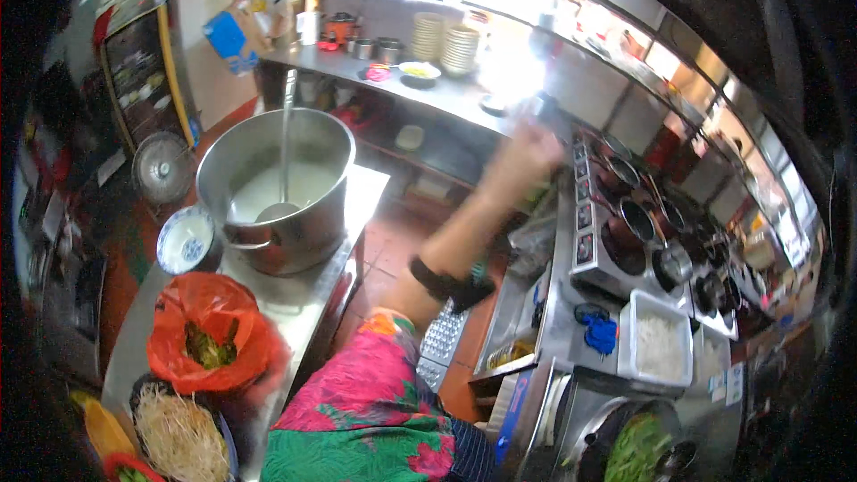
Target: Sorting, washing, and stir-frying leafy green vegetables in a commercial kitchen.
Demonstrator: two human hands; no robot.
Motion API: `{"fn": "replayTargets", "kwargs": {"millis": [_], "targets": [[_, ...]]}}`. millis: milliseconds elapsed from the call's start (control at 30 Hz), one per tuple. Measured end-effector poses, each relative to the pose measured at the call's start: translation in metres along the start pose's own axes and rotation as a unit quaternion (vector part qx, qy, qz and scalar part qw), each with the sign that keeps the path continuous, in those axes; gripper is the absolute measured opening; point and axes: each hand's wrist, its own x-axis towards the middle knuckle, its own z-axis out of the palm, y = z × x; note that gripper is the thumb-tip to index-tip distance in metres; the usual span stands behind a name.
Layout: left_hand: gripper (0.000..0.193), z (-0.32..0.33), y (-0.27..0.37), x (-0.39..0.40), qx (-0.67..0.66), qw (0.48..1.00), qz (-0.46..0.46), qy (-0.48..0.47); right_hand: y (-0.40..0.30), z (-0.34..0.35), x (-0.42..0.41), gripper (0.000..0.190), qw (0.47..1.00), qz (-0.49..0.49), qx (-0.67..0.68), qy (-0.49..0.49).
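Note:
My left hand (pixel 537 145) is raised at the end of an outstretched arm, between the back counter and the stove. Motion blur hides its fingers, so whether it holds anything cannot be told. A dark band (pixel 445 279) circles the forearm below a pink and green floral sleeve. My right hand is out of view. Left of the arm, a large steel stockpot (pixel 288 241) of whitish liquid stands on a metal table (pixel 261 294). A long-handled ladle (pixel 286 140) rests in it. Beside the pot sits a blue-and-white bowl (pixel 186 239).
A red plastic bag (pixel 201 301) of greens and a bowl of pale shreds (pixel 177 432) stand at lower left. On the right are a multi-burner stove (pixel 592 241), a white tub (pixel 656 348) and a pan of greens (pixel 636 445). Another person (pixel 264 0) carries a cardboard box (pixel 238 40).

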Motion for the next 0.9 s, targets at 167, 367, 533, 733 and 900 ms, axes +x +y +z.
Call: {"fn": "replayTargets", "kwargs": {"millis": [167,367,533,733,900], "targets": [[0.031,-0.063,-0.005,0.032,0.029,0.992,0.052,0.107,-0.004,-0.044,-0.055,0.035,0.977,0.044,0.21,-0.005],[0.032,-0.007,-0.101,-0.002,-0.046,0.997,-0.055,0.014,0.039,-0.067,-0.036,0.038,0.938,0.01,0.346,0.028],[0.037,0.171,-0.149,-0.148,-0.092,0.965,-0.041,-0.241,0.038,-0.064,-0.048,0.035,0.954,0.022,0.298,0.03],[0.036,0.265,-0.024,-0.292,-0.255,0.625,-0.402,-0.619,0.049,-0.071,-0.053,0.034,0.94,0.089,0.33,0.006],[0.042,0.302,0.017,-0.311,-0.315,0.348,-0.579,-0.667,0.073,-0.082,-0.037,0.031,0.936,0.124,0.328,0.034]]}}
